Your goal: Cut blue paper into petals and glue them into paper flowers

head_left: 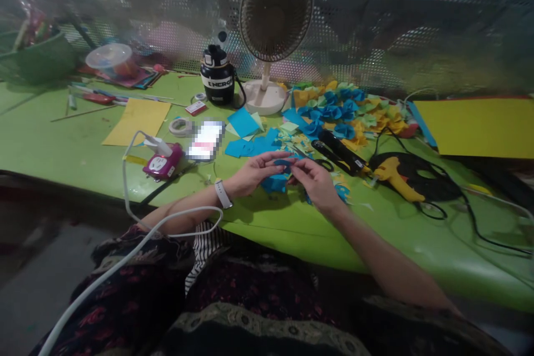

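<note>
A white cable (100, 278) loops over the person's patterned clothes (250, 322). Over the green table (267, 239), the left hand (255, 173) and right hand (319, 182), both curled nearly closed, pinch a small blue paper (282, 163) between them, near the scraps (297, 143). Farther back, a black bottle (219, 95) wears a white band (217, 83) reading "ENERG", the rest turned away; the phone (206, 141) is too blurred to read

Pale watch strap (223, 194); dark floral clothing (250, 289)
</note>
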Tool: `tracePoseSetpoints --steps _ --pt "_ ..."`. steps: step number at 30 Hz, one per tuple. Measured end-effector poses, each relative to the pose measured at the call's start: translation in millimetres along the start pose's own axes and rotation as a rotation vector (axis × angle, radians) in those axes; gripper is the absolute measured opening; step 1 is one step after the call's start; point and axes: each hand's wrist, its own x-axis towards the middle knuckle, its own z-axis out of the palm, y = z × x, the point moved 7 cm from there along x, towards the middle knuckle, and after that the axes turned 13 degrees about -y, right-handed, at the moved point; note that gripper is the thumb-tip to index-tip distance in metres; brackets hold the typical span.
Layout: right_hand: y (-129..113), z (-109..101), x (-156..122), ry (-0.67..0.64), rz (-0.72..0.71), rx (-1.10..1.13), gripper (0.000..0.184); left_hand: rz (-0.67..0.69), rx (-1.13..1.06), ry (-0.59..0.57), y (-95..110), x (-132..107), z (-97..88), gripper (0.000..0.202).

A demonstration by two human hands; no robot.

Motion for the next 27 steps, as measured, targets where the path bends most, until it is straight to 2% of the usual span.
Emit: tracePoseSetpoints --steps 4,8,10,13,16,19,23,27 --pt "-7 -8 -5 0.053 -0.014 -0.042 0.038 -0.021 0.211 0.065 22 -6 -10.1 0.037" --pt "-10 -20 -9 0.123 -0.007 -0.06 0.037 -0.079 0.87 0.125 47 -12 -23.4 0.023" --pt "-10 -23 -10 0.129 -0.004 -0.059 0.037 -0.096 1.092 0.151 49 -14 -29.0 0.025" --pt "-10 -22 -10 0.11 -0.008 -0.058 0.034 -0.105 1.212 0.119 40 -13 -32.1 0.026" --pt "-10 -18 -11 0.08 -0.012 -0.077 0.032 -0.183 1.209 0.021 28 -10 -31.1 0.017" --pt "-13 -18 -13 0.089 -0.049 -0.138 0.028 -0.221 1.094 -0.001 26 -8 -30.5 0.014" --pt "-20 -16 -16 0.081 -0.15 -0.225 0.021 -0.144 0.684 0.022 28 -7 -27.4 0.021" --pt "-15 -9 -16 0.025 -0.103 -0.245 0.02 -0.174 0.318 0.057 15 -6 -23.4 0.029"
